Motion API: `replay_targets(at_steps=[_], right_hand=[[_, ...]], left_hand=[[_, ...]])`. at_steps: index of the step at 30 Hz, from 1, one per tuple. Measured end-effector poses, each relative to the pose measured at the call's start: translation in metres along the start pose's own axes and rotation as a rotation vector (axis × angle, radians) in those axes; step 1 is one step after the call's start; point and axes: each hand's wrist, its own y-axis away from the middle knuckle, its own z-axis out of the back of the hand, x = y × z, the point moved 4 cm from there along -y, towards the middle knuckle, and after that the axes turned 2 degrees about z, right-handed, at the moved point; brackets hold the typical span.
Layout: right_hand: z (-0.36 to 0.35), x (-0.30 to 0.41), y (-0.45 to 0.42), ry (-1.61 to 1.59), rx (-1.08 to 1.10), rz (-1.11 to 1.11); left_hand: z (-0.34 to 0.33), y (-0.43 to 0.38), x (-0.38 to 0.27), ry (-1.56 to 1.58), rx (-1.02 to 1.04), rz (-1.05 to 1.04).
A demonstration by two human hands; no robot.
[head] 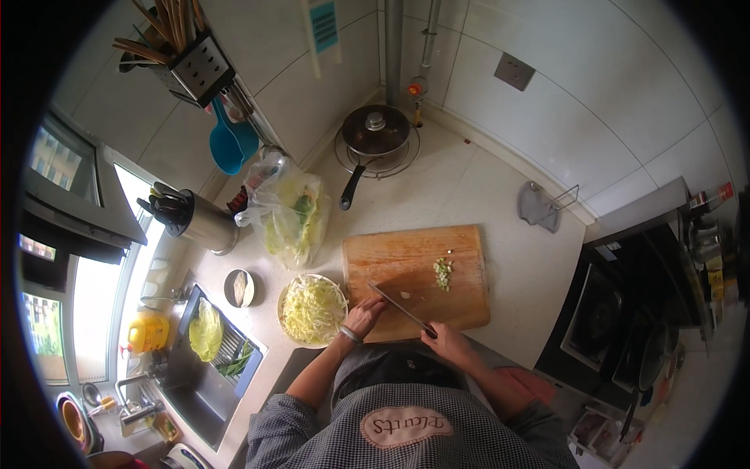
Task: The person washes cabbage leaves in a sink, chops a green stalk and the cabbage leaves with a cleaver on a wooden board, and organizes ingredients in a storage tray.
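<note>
My right hand (449, 343) grips the dark handle of a kitchen knife (404, 311) at the near edge of a wooden cutting board (404, 252). The blade points up and left, its tip close to the fingers of my left hand (364, 318). Those fingers are bent down on the board's near left part; whether something small lies under them is hidden. Just beyond the blade lies a small pale piece (405, 295), perhaps garlic. Chopped pale-green bits (443, 273) form a small pile on the board's right. Beside my left wrist stands a bowl of shredded cabbage (313, 309).
A clear plastic bag of leafy vegetables (296, 220), a knife block (202, 220) and a small bowl (239, 288) stand left. The sink (196, 404) holds a rack with a leaf (206, 329). A lidded pan (375, 132) sits at the back, a gas hob (597, 311) right.
</note>
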Motion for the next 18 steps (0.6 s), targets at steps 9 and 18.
replay_targets(at_steps=[9, 18], right_hand=[[-0.014, -0.010, -0.015, 0.075, 0.037, -0.025], [-0.015, -0.023, -0.015, -0.097, -0.023, 0.021]], left_hand=[[0.001, 0.002, 0.002, 0.023, -0.008, 0.016], [0.003, 0.003, -0.003, 0.082, -0.078, 0.077]])
